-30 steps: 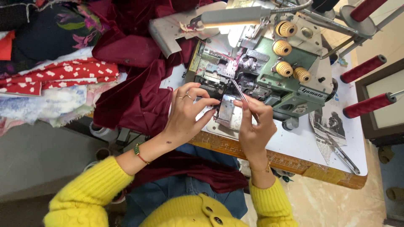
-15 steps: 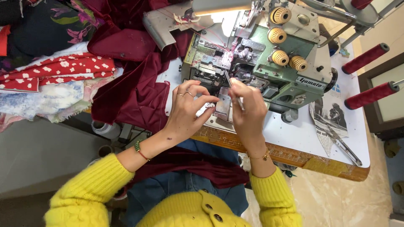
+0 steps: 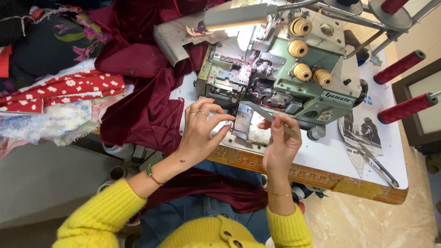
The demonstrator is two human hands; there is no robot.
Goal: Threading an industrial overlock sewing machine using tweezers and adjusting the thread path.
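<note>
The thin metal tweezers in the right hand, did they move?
Yes. The thin metal tweezers now point further left, nearer the green-and-cream sewing machine needle area; the right hand tilted them.

Slim metal tweezers [image 3: 268,115], tilted, tips at green overlock machine [image 3: 280,82]

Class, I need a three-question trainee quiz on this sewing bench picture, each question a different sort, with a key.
1. True or false: the right hand holds tweezers.
2. Which cloth lies just left of the sewing machine? A. dark red cloth B. green towel C. white sheet
3. What lies on the white table to the right of the machine?

Key
1. True.
2. A.
3. Scissors, on a newspaper cutting.
</note>
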